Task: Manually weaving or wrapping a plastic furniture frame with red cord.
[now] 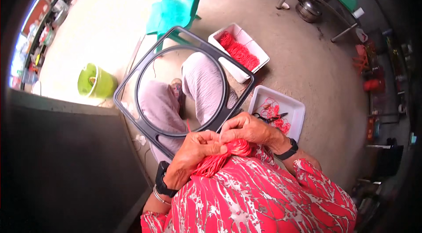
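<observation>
A bundle of thin red cord [212,165] lies against my chest, just below my hands. My left hand [193,154] is closed, with thumb and fingers pinching the red cord at the top of the bundle. Close beside it, my right hand [252,131] is also closed; its thumb and forefinger pinch at the same spot, where the fingers mostly hide the strand. A black square frame with a round opening [125,84] leans across my lap, its near edge by my hands. One short red strand shows at that edge, next to my left hand.
A white box [256,58] holds skeins of red cord. Nearer, a white tray [300,110] contains loose red cord and black-handled scissors [266,119]. A green chair [173,15], a lime-green bucket [105,84] and a lidded metal pot [309,9] stand about. A dark panel [74,158] rises at left.
</observation>
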Demonstrator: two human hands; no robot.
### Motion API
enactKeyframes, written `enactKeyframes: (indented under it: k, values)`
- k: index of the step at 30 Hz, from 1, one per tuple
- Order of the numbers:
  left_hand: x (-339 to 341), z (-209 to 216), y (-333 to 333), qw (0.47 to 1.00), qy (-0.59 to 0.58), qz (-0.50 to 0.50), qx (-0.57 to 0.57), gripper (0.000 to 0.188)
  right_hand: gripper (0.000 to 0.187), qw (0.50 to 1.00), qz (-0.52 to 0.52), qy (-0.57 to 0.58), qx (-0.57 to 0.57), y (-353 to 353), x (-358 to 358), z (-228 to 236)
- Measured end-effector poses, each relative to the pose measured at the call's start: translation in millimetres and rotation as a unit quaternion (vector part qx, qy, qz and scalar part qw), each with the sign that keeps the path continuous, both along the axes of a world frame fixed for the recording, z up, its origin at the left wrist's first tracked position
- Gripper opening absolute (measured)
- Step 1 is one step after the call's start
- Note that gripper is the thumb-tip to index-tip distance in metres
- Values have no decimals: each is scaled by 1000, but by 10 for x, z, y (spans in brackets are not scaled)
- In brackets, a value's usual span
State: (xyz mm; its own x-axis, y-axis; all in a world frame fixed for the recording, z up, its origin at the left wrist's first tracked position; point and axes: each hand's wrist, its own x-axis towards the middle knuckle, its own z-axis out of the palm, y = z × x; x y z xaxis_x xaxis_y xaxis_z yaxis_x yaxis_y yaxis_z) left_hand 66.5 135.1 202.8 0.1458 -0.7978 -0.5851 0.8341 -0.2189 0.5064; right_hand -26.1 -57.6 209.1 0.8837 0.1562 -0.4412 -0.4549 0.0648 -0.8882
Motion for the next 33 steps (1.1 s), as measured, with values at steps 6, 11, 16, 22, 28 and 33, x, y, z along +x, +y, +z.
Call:
enactKeyframes:
  k: [6,11,16,22,28,33]
  values:
    - [-29,86,-67,999,-22,-29,28,21,22,999,-9,-38,35,-56,-95,-28]
    - [-11,163,-98,999,-15,-42,6,25,24,996,-32,-52,59,-66,-145,-9]
    - [-33,330,-94,985,-127,-112,-14,37,22,989,-71,-80,105,-2,-239,-64]
    - [21,504,-153,965,-232,-124,-5,51,22,913,-230,-16,338,87,-367,-264]
    - [116,361,-294,987,-132,79,36,40,23,897,-272,-89,335,104,-407,-210]
    - [170,197,-428,993,-65,84,45,30,20,963,-229,-103,94,-26,-355,-10]
